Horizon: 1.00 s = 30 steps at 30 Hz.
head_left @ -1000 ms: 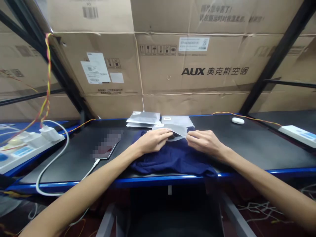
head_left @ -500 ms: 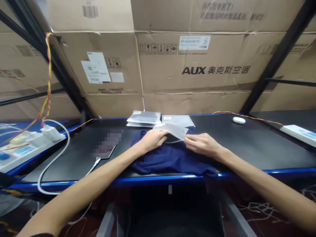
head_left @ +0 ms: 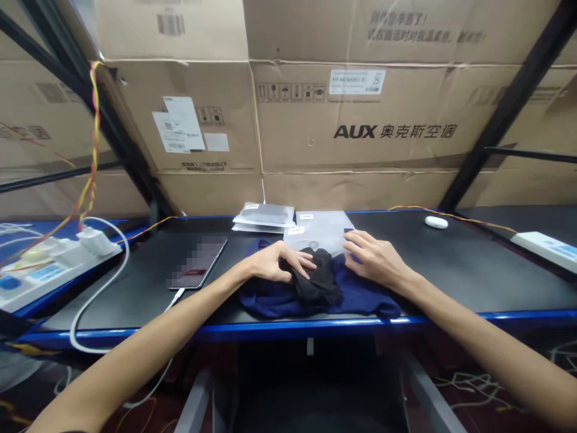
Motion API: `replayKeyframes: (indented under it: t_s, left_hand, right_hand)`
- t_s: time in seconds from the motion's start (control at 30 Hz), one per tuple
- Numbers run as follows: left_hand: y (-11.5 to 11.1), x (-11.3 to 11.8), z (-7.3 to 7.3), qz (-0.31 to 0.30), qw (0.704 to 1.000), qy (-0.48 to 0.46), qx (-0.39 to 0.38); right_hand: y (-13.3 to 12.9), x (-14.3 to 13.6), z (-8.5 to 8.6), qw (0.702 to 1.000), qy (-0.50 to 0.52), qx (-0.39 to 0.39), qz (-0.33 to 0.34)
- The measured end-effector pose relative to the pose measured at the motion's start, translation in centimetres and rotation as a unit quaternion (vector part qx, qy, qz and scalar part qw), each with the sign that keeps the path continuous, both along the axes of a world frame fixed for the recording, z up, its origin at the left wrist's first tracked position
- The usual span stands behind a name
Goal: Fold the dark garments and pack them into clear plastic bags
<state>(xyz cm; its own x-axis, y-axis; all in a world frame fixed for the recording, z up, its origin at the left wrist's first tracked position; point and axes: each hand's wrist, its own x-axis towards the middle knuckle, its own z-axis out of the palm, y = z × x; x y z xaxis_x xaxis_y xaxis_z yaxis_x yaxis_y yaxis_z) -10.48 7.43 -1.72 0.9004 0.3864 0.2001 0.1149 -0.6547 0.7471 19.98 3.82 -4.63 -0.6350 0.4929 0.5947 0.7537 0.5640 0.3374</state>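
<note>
My left hand [head_left: 283, 261] holds a bunched piece of thin black cloth [head_left: 321, 282], its fingers spread over the top and the thumb lower down. Under the black cloth lies a crumpled navy blue cloth [head_left: 270, 299] near the table's front edge. Just behind, a frosted plastic bag [head_left: 313, 239] with a small white label rests flat. My right hand [head_left: 372, 255] is at the bag's right edge, fingers curled but apart, fingertips touching or very close to it. The black cloth's exact kind cannot be made out.
More frosted bags [head_left: 264, 215] lie at the table's back edge. A phone [head_left: 198, 264] on a white cable [head_left: 175, 299] sits left. Power strips [head_left: 49, 264] stand at both sides, and a white case [head_left: 436, 222] at back right. Large cardboard [head_left: 297, 144] forms the back wall.
The black cloth now shows outside the bag, in my left hand. The bag, earlier lifted and held open between both hands, lies flat. My right hand's fingers have loosened.
</note>
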Motion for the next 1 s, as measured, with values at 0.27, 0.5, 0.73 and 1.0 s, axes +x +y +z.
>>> replayKeyframes:
  t_s: [0.27,0.5,0.73,1.0]
  left_hand:
    - [-0.2,0.1,0.0,0.006,1.000,0.009,-0.013]
    - [-0.1,0.0,0.0,0.012,0.999,0.017,-0.037]
    - [0.0,-0.1,0.3,0.010,0.999,0.013,-0.037]
    - [-0.3,0.0,0.9,0.060,0.998,0.024,-0.019]
  right_hand:
    - [0.9,-0.4,-0.3,0.995,-0.042,-0.070,0.059]
    - [3.1,1.9,0.9,0.994,0.027,-0.108,0.000]
    - [8.8,3.4,1.2,0.978,0.104,-0.171,-0.050]
    - [10.8,2.9,0.3,0.957,0.124,-0.258,-0.034]
